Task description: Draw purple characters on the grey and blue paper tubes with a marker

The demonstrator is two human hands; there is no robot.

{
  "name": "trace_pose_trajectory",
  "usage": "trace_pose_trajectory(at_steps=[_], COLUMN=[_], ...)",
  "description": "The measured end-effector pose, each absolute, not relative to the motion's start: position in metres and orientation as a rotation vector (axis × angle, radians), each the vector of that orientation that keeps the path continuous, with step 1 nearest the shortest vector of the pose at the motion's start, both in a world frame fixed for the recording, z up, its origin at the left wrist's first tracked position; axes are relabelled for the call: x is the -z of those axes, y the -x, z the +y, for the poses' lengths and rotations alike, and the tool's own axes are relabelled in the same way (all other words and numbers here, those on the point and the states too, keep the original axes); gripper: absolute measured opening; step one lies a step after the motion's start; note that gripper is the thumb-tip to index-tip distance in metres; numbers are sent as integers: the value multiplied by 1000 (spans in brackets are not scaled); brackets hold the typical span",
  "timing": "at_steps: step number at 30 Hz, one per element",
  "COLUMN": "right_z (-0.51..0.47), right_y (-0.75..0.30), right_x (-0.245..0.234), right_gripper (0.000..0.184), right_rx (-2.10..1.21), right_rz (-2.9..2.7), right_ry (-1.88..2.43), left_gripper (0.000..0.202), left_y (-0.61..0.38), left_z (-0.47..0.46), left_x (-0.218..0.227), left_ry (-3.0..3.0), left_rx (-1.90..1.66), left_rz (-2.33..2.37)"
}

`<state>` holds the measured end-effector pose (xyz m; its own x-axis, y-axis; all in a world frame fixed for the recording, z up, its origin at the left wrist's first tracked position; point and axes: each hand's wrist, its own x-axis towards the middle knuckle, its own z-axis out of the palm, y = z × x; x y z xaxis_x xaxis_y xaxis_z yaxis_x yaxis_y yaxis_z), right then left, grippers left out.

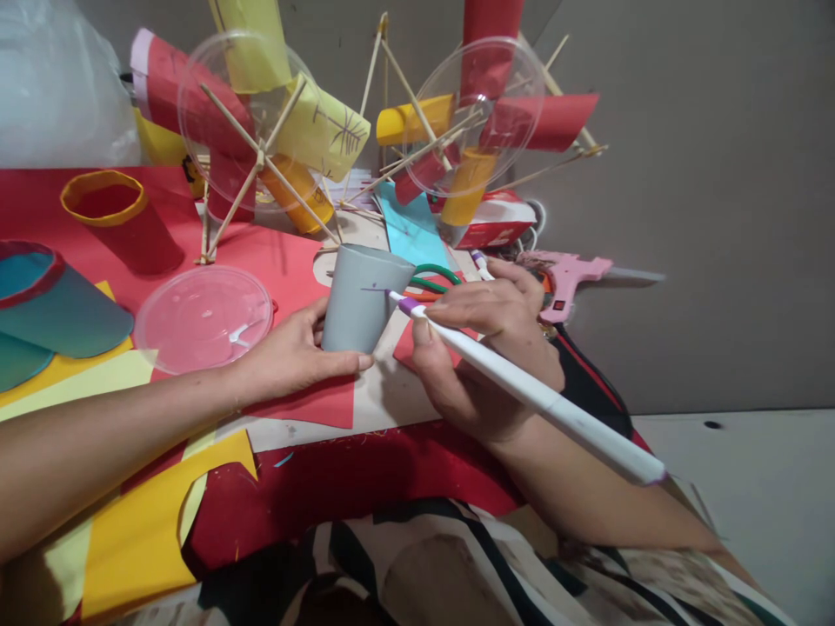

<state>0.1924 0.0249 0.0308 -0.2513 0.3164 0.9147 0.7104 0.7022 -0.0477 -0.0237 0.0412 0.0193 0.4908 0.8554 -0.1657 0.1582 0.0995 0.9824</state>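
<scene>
The left hand [303, 348] is clamped on the grey paper cylinder [363, 306], right of the clear plastic lid [189, 309]. The right hand [505, 322] grips a white felt-tip pen [528, 389] — tip at a drawn line [374, 289]!

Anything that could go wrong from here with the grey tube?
The left hand grips the grey tube low, so pressure from the white pen might tilt or dent it. The drawn line could smear if the right hand brushes it. A stick frame stands close behind and might get bumped.
</scene>
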Motion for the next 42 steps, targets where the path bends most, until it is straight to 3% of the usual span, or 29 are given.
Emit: trace_pose_trajectory(at_steps=[9, 18, 42], right_z=[20, 21, 22], right_y=[-197, -190, -175], right_x=[-35, -33, -20], right_gripper=[18, 8, 9], right_rx=[348, 372, 347], right_rz=[-1911, -1867, -1815], right_ry=[825, 846, 733], left_gripper=[77, 77, 68], left_y=[24, 23, 21], left_z=[42, 41, 42], left_x=[-17, -21, -20], left_ry=[-1393, -1389, -1327], left_rx=[-658, -656, -682], left_rz=[961, 972, 930])
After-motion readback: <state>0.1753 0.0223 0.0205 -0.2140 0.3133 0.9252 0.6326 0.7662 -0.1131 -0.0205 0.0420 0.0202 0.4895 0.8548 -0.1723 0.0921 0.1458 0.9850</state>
